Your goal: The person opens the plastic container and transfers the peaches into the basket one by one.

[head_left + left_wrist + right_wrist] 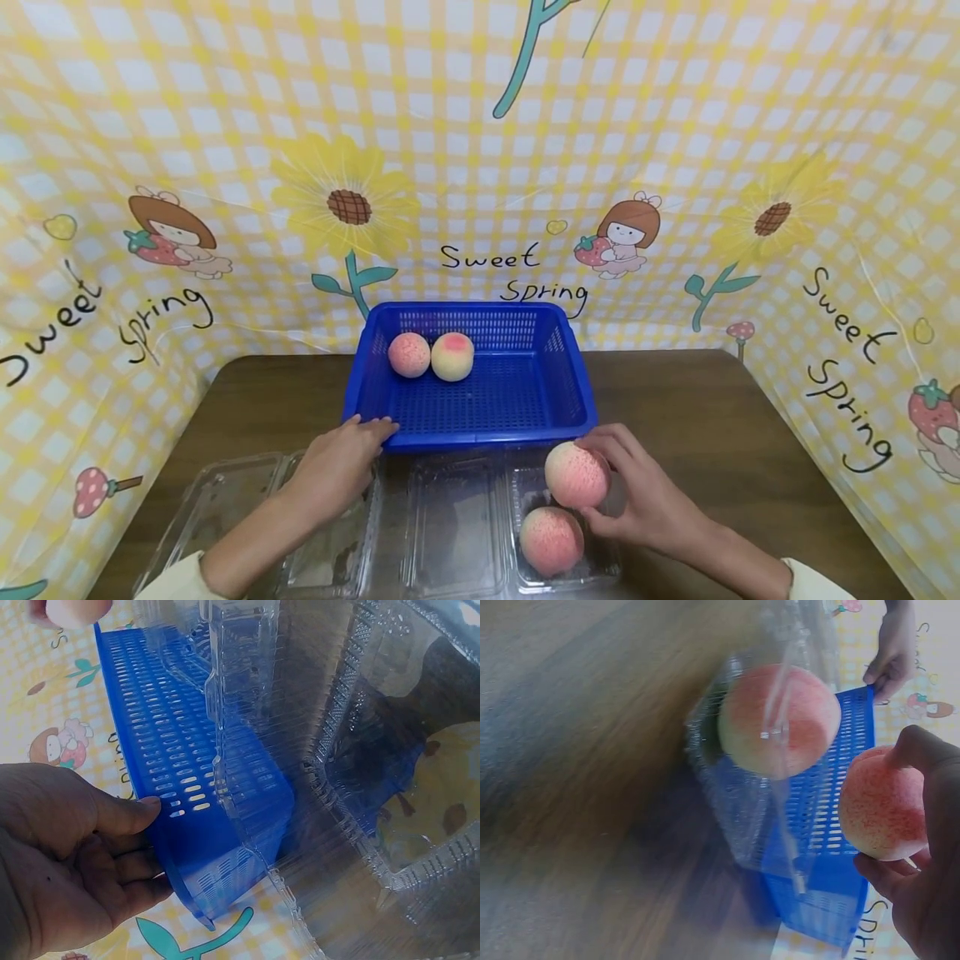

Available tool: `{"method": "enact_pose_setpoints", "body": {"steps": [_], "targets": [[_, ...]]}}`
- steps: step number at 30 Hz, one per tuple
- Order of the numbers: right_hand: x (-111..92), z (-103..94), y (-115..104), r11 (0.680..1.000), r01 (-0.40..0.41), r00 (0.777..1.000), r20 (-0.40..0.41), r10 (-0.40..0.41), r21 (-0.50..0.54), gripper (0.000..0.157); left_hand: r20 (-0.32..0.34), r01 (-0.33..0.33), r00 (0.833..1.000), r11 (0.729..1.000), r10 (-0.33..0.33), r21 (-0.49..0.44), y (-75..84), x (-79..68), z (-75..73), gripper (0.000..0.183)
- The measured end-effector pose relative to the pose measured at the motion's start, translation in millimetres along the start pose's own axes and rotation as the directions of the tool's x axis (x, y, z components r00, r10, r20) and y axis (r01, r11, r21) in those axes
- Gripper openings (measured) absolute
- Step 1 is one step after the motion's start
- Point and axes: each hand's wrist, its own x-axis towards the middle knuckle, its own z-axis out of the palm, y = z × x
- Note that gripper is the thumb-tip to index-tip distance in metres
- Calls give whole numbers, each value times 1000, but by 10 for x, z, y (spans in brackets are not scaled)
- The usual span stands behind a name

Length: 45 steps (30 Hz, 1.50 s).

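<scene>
My right hand [637, 492] holds a pink and cream peach [577, 475] between thumb and fingers, over the clear plastic clamshell box [528, 487]. Another peach [552, 542] sits in the near part of that box, just below the held one. At the near left corner of a blue plastic basket [480, 438], my left hand [341, 462] grips the rim. The left wrist view shows the left thumb [142, 814] against the outside of the basket wall, with the fingers over the rim. Inside the basket, two peaches [409, 356] [452, 358] lie side by side at the back left.
The box's clear lid [457, 533] lies open to its left. A second clear clamshell box [326, 554] stands open under my left forearm, its lid [217, 508] spread further left. Everything rests on a dark wooden table [720, 433], with a yellow checked cloth [465, 167] hanging around it.
</scene>
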Motion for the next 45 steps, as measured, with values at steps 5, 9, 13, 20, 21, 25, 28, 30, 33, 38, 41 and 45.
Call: {"method": "enact_pose_setpoints", "body": {"steps": [5,9,13,20,21,25,28,30,33,38,41,45], "targets": [[64,-66,-44,996,-44,999,9,44,82,77,-8,-6,1000,1000,6,3,-3,-8,9,40],[114,-114,-77,986,-129,991,55,123,109,78,-6,-6,1000,1000,6,5,-4,-5,5,39],[158,-131,-112,962,-222,974,78,212,157,76,16,0,1000,1000,0,1,4,-3,2,41],[306,-175,-135,951,-208,978,55,201,228,73,39,-6,999,1000,6,14,12,-23,-3,47],[329,-186,-134,950,-207,978,52,200,233,74,40,-7,999,1000,6,16,10,-25,-2,47],[392,-212,-127,939,-211,977,54,204,270,75,44,-12,999,1000,10,28,11,-26,-6,47],[431,-213,-115,927,-219,976,53,213,305,74,42,-12,999,999,10,37,15,-23,-6,47],[465,-209,-107,918,-231,973,53,227,321,73,39,-11,999,999,9,40,18,-23,-6,47],[519,-210,-103,907,-247,968,58,242,339,74,37,-10,999,999,8,46,19,-26,-6,47],[612,-216,-86,891,-256,966,75,247,375,73,42,-6,999,999,4,49,17,-37,-8,49],[665,-218,-76,882,-263,965,84,250,391,73,38,-4,999,999,2,47,15,-38,-8,49],[725,-217,-78,883,-263,965,84,250,388,74,34,-4,999,999,3,53,13,-38,-3,49]]}}
